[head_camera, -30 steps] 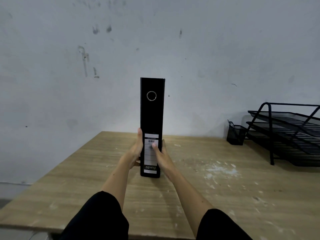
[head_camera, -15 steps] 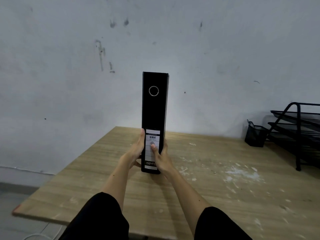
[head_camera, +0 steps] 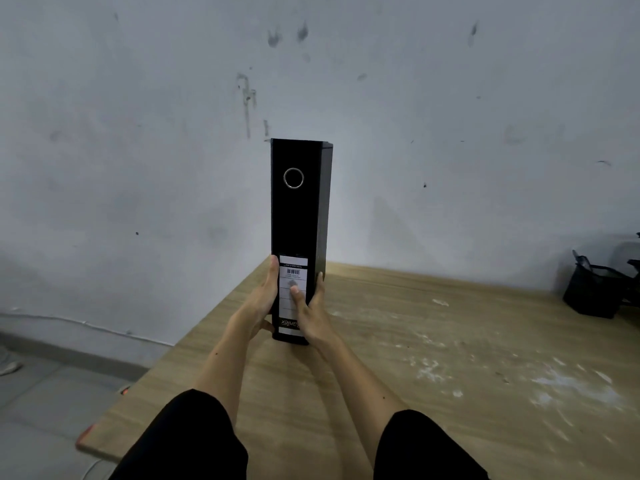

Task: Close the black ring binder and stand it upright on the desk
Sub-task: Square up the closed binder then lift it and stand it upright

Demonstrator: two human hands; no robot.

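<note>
The black ring binder (head_camera: 298, 216) is closed and stands upright on the wooden desk (head_camera: 450, 358), spine towards me, with a metal finger ring near the top and a white label low down. My left hand (head_camera: 264, 299) presses flat against its left side. My right hand (head_camera: 310, 311) grips its right side, thumb across the label. Both hands hold the lower part; the binder's base rests on the desk near the left edge.
A black mesh pen holder (head_camera: 590, 291) stands at the far right against the stained white wall (head_camera: 138, 133). White paint flecks mark the desk's right half. The desk's left edge (head_camera: 166, 355) drops to a grey floor.
The view has swung left, so the wire tray at the right has left the frame. The binder stays upright in both hands, closer to the desk's left edge in view.
</note>
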